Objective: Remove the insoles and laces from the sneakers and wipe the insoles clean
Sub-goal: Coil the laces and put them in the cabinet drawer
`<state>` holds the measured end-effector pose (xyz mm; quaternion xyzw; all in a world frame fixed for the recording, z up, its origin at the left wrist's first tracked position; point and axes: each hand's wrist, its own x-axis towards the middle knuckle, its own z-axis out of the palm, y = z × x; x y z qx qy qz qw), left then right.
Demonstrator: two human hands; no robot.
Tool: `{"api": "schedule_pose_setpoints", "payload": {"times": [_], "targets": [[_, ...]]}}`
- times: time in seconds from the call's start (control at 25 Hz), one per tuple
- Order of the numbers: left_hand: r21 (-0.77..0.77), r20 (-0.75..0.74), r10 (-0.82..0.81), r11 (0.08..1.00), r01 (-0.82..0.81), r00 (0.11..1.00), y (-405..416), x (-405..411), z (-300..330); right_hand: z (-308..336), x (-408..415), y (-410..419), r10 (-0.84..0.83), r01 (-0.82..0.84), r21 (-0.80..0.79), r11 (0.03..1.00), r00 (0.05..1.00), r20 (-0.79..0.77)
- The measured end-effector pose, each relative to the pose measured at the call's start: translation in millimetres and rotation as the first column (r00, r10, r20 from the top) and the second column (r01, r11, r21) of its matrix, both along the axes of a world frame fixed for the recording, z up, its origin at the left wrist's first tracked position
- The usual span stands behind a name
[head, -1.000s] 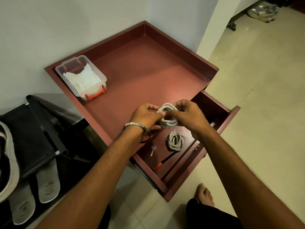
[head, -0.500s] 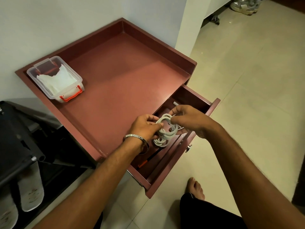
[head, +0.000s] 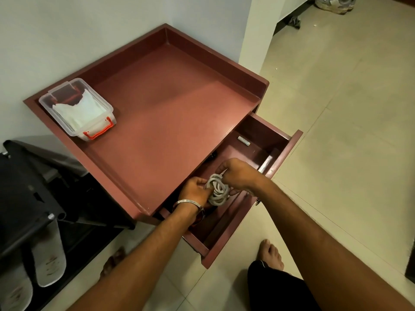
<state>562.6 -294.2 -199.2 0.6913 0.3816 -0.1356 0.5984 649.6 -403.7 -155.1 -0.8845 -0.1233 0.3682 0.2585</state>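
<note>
A coiled bundle of grey-white laces [head: 217,191] is low inside the open drawer [head: 285,153] of the maroon cabinet. My left hand [head: 195,191], with a metal bangle on the wrist, pinches the bundle from the left. My right hand [head: 238,176] grips it from the right and above. Whether a second lace coil lies beneath cannot be told. Two pale insoles [head: 48,254] lie on the black shoe rack [head: 29,198] at the lower left. Grey sneakers [head: 334,3] sit on the floor at the far top right.
A clear plastic box [head: 77,108] with white wipes and an orange latch stands on the cabinet's rimmed top [head: 170,122]. A small white cylinder [head: 244,140] and a metal bar [head: 266,163] lie in the drawer. My bare foot [head: 270,254] is below the drawer front.
Both hands have lowered the lace bundle from above the drawer edge down into the drawer. The view has shifted, so the separate coil, key and pen seen earlier are hidden.
</note>
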Motion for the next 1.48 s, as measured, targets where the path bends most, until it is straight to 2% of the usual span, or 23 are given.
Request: {"api": "schedule_pose_setpoints", "payload": {"times": [0.2, 0.36, 0.56, 0.72, 0.8, 1.04, 1.28, 1.4, 1.48], "targets": [[-0.073, -0.075, 0.039, 0.996, -0.044, 0.996, 10.2, -3.1, -9.1, -19.2, -6.3, 14.9, 0.014, -0.015, -0.031, 0.999, 0.999, -0.042], [0.103, -0.161, -0.083, 0.99, 0.1, 0.983, 14.4, -3.2, -13.7, -34.1, -12.1, 28.4, 0.033, -0.037, -0.033, 0.999, 0.995, -0.09], [0.304, -0.274, -0.266, 0.888, 0.345, 0.924, 16.5, -5.3, -12.0, -48.9, -17.3, 35.9, 0.082, -0.09, -0.093, 0.992, 0.993, -0.086], [0.32, -0.304, -0.252, 0.881, 0.347, 0.919, 15.6, -5.3, -11.3, -51.2, -18.8, 36.3, 0.107, -0.117, -0.112, 0.987, 0.99, -0.089], [0.365, -0.307, -0.276, 0.849, 0.381, 0.911, 14.9, -4.7, -10.9, -50.7, -19.0, 36.2, 0.123, -0.132, -0.114, 0.985, 0.989, -0.079], [0.378, -0.219, -0.275, 0.86, 0.342, 0.936, 11.9, -8.3, -1.9, -26.2, -16.7, 32.5, 0.142, -0.141, -0.065, 0.988, 0.99, 0.008], [0.358, -0.081, -0.262, 0.893, 0.274, 0.962, -8.0, -4.9, 36.3, 8.5, -14.1, 5.8, 0.197, -0.179, -0.113, 0.977, 0.964, 0.179], [0.295, -0.028, -0.257, 0.921, 0.253, 0.966, -30.3, -10.3, 56.8, 30.0, -16.2, -21.7, 0.14, -0.122, -0.091, 0.988, 0.963, 0.231], [0.167, 0.02, -0.241, 0.958, 0.234, 0.97, -46.4, -14.3, 66.8, 41.0, -18.9, -41.0, 0.047, -0.043, -0.022, 0.999, 0.971, 0.235]]}}
